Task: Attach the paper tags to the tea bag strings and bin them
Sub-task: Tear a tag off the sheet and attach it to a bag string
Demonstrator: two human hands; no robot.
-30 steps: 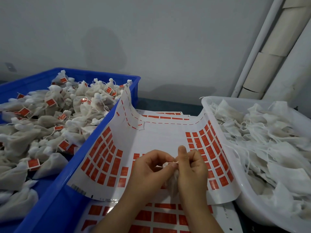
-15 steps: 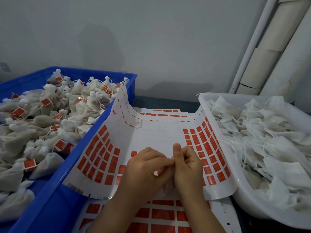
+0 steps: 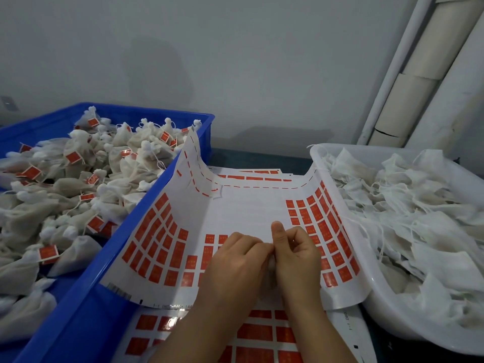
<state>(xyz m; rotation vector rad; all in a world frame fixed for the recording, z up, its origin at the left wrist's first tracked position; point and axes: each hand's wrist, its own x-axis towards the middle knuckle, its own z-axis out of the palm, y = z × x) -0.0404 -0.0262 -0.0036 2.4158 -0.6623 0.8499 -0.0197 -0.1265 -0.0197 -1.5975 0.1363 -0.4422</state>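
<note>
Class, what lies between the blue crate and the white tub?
In the head view, a curled sheet of red tags spans that gap, sides riding up the blue crate and white tub; left hand and right hand pinch a tea bag over it.

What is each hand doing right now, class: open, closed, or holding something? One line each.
Left hand: closed, pinching the tea bag.
Right hand: closed, pinching the same tea bag.

Left hand [image 3: 235,260], right hand [image 3: 296,255] touching, fingers curled.

The tea bag [image 3: 271,263] is mostly hidden by the right hand [image 3: 296,255].
</note>
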